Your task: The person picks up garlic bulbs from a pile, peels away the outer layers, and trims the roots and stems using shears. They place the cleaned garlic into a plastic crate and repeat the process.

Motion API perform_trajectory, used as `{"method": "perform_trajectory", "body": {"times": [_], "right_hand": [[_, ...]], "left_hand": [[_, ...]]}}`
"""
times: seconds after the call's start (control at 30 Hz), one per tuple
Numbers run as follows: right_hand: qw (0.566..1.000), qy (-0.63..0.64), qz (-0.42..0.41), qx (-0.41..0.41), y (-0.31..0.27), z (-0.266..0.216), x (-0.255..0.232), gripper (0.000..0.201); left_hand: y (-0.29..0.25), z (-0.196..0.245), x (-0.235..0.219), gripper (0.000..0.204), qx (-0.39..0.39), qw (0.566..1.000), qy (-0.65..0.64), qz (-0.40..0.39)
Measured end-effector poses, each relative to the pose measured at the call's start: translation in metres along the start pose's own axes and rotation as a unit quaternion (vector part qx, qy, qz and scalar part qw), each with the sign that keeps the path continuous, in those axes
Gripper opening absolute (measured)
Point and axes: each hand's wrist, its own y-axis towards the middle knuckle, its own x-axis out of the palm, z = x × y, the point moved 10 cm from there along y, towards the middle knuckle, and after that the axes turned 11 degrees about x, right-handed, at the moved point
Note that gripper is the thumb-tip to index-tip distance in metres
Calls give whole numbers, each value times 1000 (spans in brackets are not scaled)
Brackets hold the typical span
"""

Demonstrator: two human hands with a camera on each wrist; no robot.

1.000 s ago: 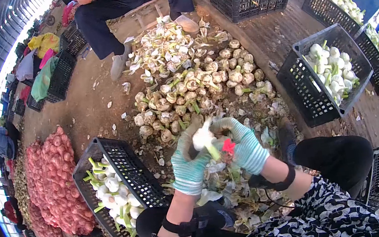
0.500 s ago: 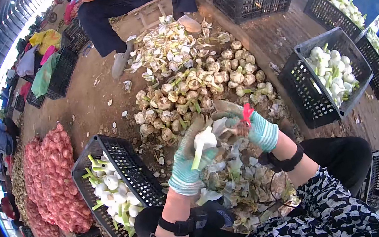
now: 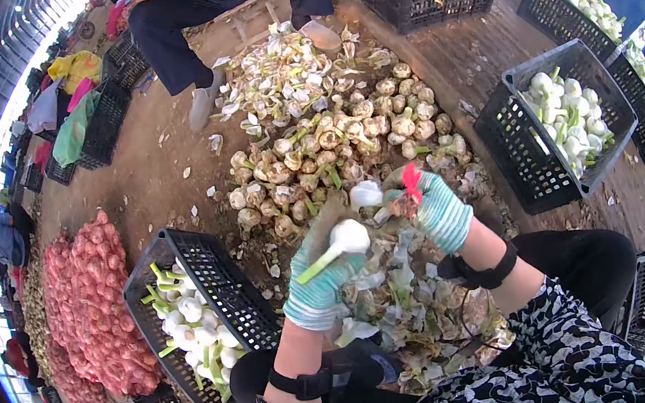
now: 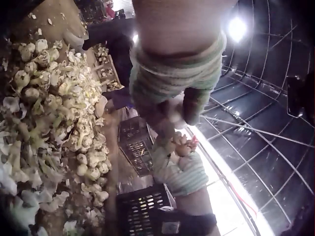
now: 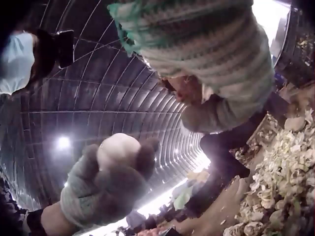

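Observation:
My gloved left hand (image 3: 316, 291) holds a peeled white garlic bulb (image 3: 350, 236), its green stem pointing down and left across the palm. In the right wrist view, fingers curl around that bulb (image 5: 118, 150). To the right, my gloved right hand (image 3: 445, 216) grips a small brownish object (image 3: 403, 205) with a bright red strip (image 3: 411, 180) on it; I cannot tell its kind. A piece of white garlic skin (image 3: 365, 194) shows between the hands, at the right fingertips. Loose skins (image 3: 403, 281) lie beneath both hands.
Unpeeled garlic bulbs (image 3: 331, 149) are heaped ahead. Black crates of peeled garlic stand left (image 3: 227, 288) and right (image 3: 527, 161). Red mesh sacks (image 3: 96, 313) lie far left. Across the heap sits another person (image 3: 224, 6), beside a pile of skins (image 3: 278, 82).
My hands have moved apart, the right one going right and up with the red-stripped object. The bulb has turned in my left hand, its stem swinging to the left. White skin has come away from it.

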Motion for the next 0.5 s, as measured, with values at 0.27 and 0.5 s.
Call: {"method": "perform_trajectory", "body": {"times": [0.27, 0.5], "right_hand": [[711, -701, -25, -44, -7, 30, 29, 35], [705, -704, -51, -64, -16, 32, 43, 27]], "left_hand": [[-5, -15, -15, 36, -120, 850, -485, 167], [-10, -7, -20, 34, -160, 893, -374, 193]]}}
